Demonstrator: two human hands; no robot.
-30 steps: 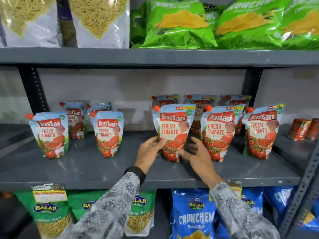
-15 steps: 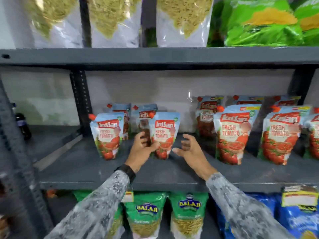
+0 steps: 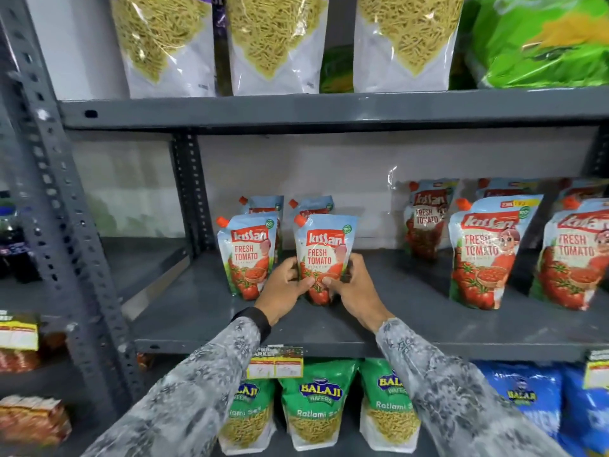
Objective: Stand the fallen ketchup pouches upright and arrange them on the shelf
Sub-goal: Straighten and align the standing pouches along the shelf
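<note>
My left hand (image 3: 282, 287) and right hand (image 3: 354, 289) are both clamped on the lower part of one upright, light blue and red plastic ketchup pouch with an orange spout (image 3: 323, 258), standing on the grey metal shelf (image 3: 329, 328). Just left of that pouch stands a matching ketchup pouch (image 3: 247, 255); two more stand behind these. Well apart to its right stand larger matching pouches (image 3: 487, 255), also upright.

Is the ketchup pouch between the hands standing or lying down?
Standing: the pouch is upright on the shelf, spout up, label facing out.
</note>
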